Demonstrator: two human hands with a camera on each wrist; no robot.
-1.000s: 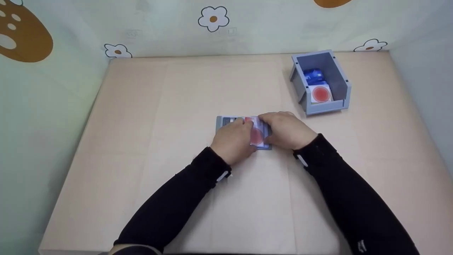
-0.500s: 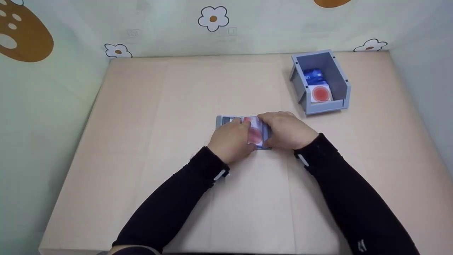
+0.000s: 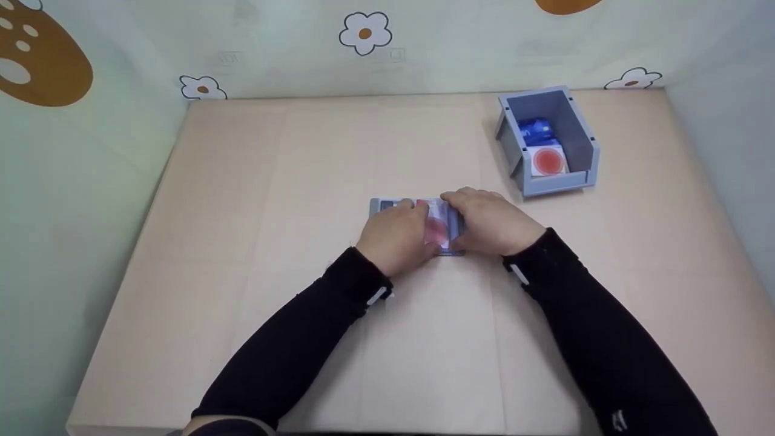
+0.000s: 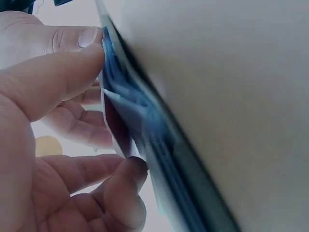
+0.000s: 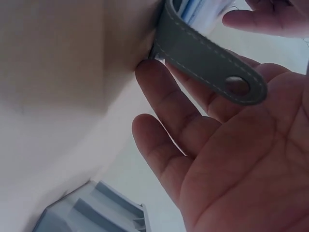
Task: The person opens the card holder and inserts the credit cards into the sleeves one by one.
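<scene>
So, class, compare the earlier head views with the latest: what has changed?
The left hand and the red-circled card under its fingers have shifted slightly to the person's left. Nothing was visibly newly taken or let go. The right hand stays nearly put at the grey holder; the bin and its contents are unchanged.

strap (image 5: pixel 212 63): matt, leather-like, stitched | snap (image 5: pixel 237 85): shiny metal (brightest spot on it) | wallet pockets (image 4: pixel 166 169): smooth plastic film, probably, though the left wrist view blurs them | card (image 3: pixel 437 229): smooth, printed | bin (image 3: pixel 558 181): smooth plastic, low sheen | blue packet (image 3: pixel 536 129): glossy | tabletop (image 3: pixel 303 157): matt, faintly creased covering | person's sleeves (image 3: pixel 290 345): matt black cloth
</scene>
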